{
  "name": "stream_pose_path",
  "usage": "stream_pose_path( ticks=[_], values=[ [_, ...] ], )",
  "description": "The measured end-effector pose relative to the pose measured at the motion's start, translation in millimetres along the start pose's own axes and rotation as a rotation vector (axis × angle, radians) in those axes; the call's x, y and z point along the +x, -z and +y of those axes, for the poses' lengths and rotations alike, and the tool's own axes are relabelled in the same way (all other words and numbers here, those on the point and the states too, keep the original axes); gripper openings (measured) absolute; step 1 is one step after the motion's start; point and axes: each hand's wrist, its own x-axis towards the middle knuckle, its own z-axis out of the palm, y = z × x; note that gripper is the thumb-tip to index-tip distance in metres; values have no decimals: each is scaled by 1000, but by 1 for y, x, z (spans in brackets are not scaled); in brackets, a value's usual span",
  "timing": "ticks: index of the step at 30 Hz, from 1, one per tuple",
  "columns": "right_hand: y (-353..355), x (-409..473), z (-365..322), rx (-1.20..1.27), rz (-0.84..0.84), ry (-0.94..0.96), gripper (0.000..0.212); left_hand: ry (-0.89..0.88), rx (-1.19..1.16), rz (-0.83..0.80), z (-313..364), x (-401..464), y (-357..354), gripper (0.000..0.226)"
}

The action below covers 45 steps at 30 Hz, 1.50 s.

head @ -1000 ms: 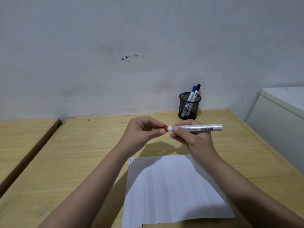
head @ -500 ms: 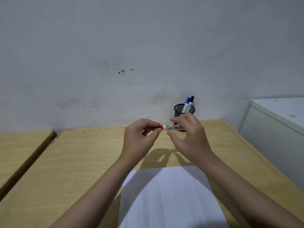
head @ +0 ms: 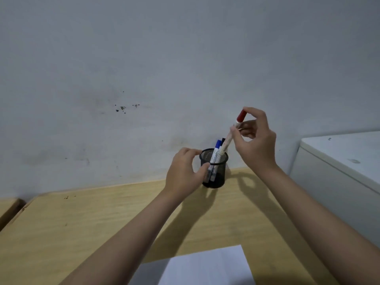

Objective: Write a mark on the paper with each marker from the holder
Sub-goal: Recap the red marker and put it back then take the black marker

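Red marker: capped, tilted, its lower end inside the holder's mouth, its red cap up toward the wall.
Right hand: closed on the red marker near the cap, thumb and fingertips pinching the barrel.
Holder: black mesh cup, upright on the counter close to the wall.
Blue marker: standing in the holder, leaning; the red marker's lower end is just beside it.
Black marker: behind the blue one, only its cap shows.
Left hand: curled around the holder's left side, thumb at the rim and fingers on the mesh, steadying it.
Paper: flat on the counter near the viewer, well apart from the holder; no mark can be made out on the part in view.
Counter: pale wood, carrying holder and paper.
Step, as I judge it: the red marker is going into the holder.
Risk: the tilted barrel may catch on the blue marker or the rim and tip the light cup if the left hand lets go early.
Risk: releasing too high could make it bounce out.
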Motion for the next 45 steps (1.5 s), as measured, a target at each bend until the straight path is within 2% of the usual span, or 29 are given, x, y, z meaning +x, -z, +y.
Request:
stream_pose_path(
  ticks=[6,10,14,17,19,21,24,27,29,31,33,36,38,41,45],
  values=[
    [-32,-5,52,-77,-162,-227,35,66,97,-65,-18,26,-46,52],
    [-40,-19,74,-160,-250,-335,31,94,102,-45,-26,32,-59,49],
    [-41,-24,87,-250,-258,-293,28,111,58,-5,-31,31,-64,45],
    [-43,-21,91,-326,-321,-270,48,102,40,7,-31,31,-64,45],
    [-47,-16,92,-402,-375,-263,54,95,33,5,-31,31,-63,44],
    [-51,-13,91,-469,-399,-269,49,96,37,4,-31,31,-63,43],
    [-54,-10,83,-476,-334,-249,31,103,55,5,-30,30,-61,44],
    [-51,-8,71,-348,-348,-131,10,125,62,-37,-28,30,-59,48],
    [-46,-8,60,-237,-406,-49,9,130,46,-107,-26,27,-55,53],
    [-39,-8,48,-190,-350,47,18,151,7,-157,-20,20,-47,60],
    [-29,-6,35,-202,-219,155,18,151,-38,-146,-14,10,-36,60],
    [-8,-6,11,-128,-57,227,11,132,-203,-72,3,-9,-15,42],
    [7,-15,-8,-48,16,204,7,145,-392,-45,20,-22,2,26],
    [23,-44,-36,60,57,114,3,134,-692,-50,42,-42,20,25],
    [27,-93,-63,170,35,18,7,136,-856,99,61,-68,40,15]
  ],
)
